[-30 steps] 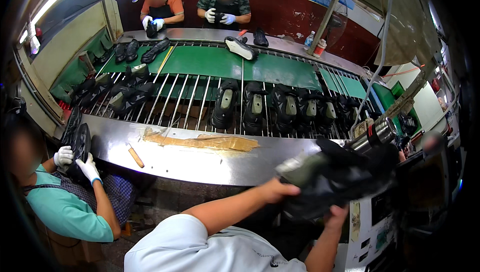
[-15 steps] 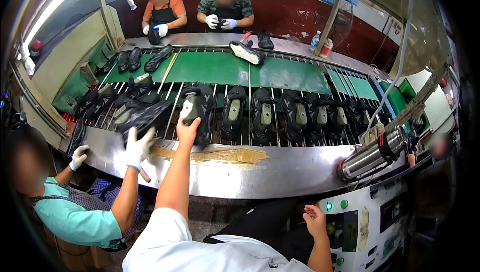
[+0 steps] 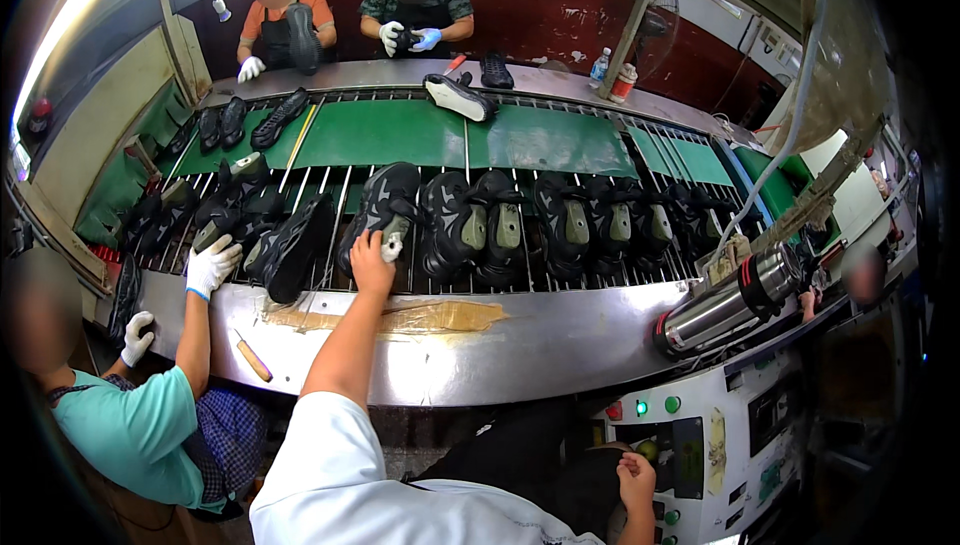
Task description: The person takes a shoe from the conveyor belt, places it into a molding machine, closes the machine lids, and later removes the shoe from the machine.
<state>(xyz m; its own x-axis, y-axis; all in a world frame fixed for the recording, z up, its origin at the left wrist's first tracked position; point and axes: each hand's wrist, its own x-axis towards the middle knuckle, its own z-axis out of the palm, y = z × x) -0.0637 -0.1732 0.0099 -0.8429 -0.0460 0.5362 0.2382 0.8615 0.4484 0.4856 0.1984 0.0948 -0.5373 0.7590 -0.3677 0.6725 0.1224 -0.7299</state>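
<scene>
My left hand [image 3: 372,265] reaches over the metal ledge and grips the heel end of a black shoe [image 3: 382,207], beside the pale last standing out of its opening. The shoe rests tilted on the roller bars. Right of it stand more black shoes [image 3: 448,228], each with an olive-grey last showing. To its left a black shoe [image 3: 290,250] leans at the ledge's edge. My right hand [image 3: 636,480] hangs low beside the white control panel [image 3: 715,435], fingers curled together and nothing seen in them.
A co-worker's gloved hand [image 3: 212,265] touches a shoe at left. A wooden-handled tool [image 3: 254,358] lies on the metal ledge [image 3: 440,370]; a steel flask [image 3: 725,305] lies at its right. Green sheets [image 3: 380,135] cover the far rollers. Two people handle shoes across the line.
The shoe at my left hand has tilted and parted from its right neighbours. The co-worker's shoe is down on the rollers and that glove moved left. My right hand's fingers have curled in.
</scene>
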